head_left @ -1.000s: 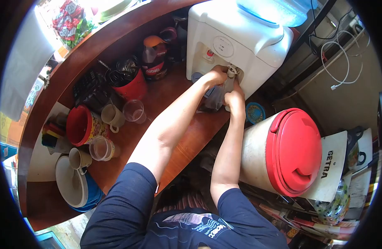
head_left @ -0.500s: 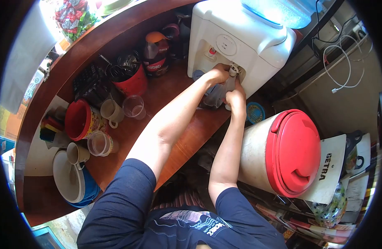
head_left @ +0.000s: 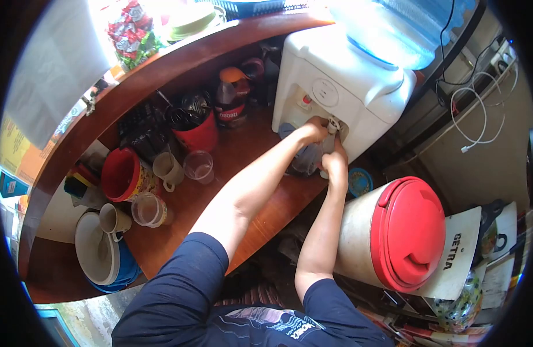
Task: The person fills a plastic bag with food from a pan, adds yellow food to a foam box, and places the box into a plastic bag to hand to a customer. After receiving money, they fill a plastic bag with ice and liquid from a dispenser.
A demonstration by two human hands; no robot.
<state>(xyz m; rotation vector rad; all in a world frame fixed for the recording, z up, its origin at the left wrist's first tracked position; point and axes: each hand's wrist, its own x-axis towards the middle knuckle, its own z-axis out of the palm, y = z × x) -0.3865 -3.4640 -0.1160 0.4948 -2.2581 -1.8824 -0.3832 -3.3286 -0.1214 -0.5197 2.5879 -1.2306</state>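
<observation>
A white water dispenser (head_left: pixel 313 63) stands at the far end of the wooden counter, and both hands are at its pale tap (head_left: pixel 334 125). My left hand (head_left: pixel 315 132) is closed just left of the spout, apparently on the upper edge of a clear plastic bag (head_left: pixel 326 146). Below and to the right, my right hand (head_left: pixel 335 162) is closed around the bag's side, one finger reaching up toward the tap. The fingertips are partly hidden. Behind the bag sits a bluish see-through container (head_left: pixel 304 163), its outline hard to separate from the plastic.
Cups, including a clear plastic cup (head_left: pixel 199 166) and a beige mug (head_left: pixel 168 171), stand on the counter (head_left: pixel 243 173) at left. Behind them is a red utensil holder (head_left: pixel 198 134). A large drum with a red lid (head_left: pixel 410 231) stands close by my right forearm.
The camera view has shifted, so the dispenser and counter sit lower and further right in the picture. Both hands stay at the tap with little visible change in grip.
</observation>
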